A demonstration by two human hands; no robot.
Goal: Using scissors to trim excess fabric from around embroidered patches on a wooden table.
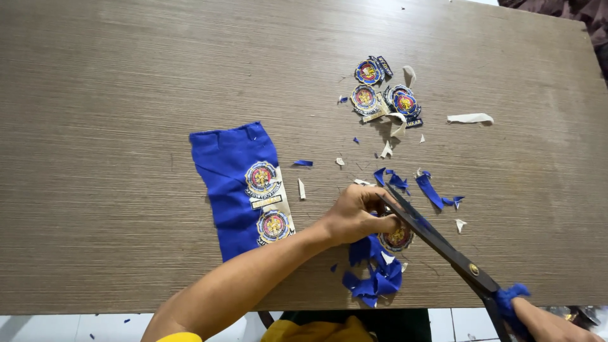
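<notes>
Blue cloth scraps [373, 278] lie bunched at six o'clock of my left hand [358, 212], which is closed down on a round embroidered badge in blue, red and gold [396, 239], fingers pinching its upper edge against the wood-grain brown bench [114, 95]. My right hand [544, 323], at the five o'clock corner of my view, grips the blue-wrapped handles of long black scissors [437, 240]; the blades are nearly closed, with the tips meeting the badge just beside my left fingers. At nine o'clock of the left hand I see a rectangular strip of royal-blue fabric [231, 183] carrying two more round badges along its right edge. At twelve o'clock, well apart, sits a small pile of cut-out round badges [383, 95] with cream backing snippets among them. A curled cream strip [470, 118] lies at two o'clock.
</notes>
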